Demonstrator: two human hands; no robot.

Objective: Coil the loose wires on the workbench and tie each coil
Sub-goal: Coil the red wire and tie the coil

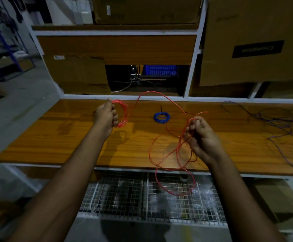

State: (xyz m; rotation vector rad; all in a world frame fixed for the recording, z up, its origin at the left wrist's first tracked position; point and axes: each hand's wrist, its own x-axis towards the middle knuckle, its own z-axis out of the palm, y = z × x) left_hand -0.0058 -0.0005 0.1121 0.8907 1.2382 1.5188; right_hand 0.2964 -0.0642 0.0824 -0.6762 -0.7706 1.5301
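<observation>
Head view: I read this as mid-coil on the red wire, one wire of three finished.
Left hand (107, 116): fingers curled round a small red coil (123, 113), held upright above the workbench (63, 137). My guess is it serves as the spool, keeping the finished turns together.
Right hand (201, 135): fingers curled, pinching the loose red wire (161, 95) near its free end, raised off the board. Looks like it feeds slack toward the coil.
Red slack: arcs in the air between both hands, then falls in tangled loops over the front edge, hanging in front of the wire-mesh baskets (149, 193) below. I'd judge snagging there as the risk when pulling.
Blue coil (162, 117): lies flat mid-bench between the hands, a dark tie end sticking up from it. Appears already wound and tied, parked out of the way.
Purple wire (282, 123): sprawled loose at right end of the bench, well apart from both hands, untouched.
Surface: glossy orange wood-grain top, white frame edge, bench lit warmer than the surroundings.
Room: dim. Cardboard boxes (254, 41) stacked on shelves behind the bench, blue crate (159, 69) in a dark recess with cables, blue metal racking (6, 46) far left, grey floor.
Next: I'd expect more turns onto the coil, then a tie.
</observation>
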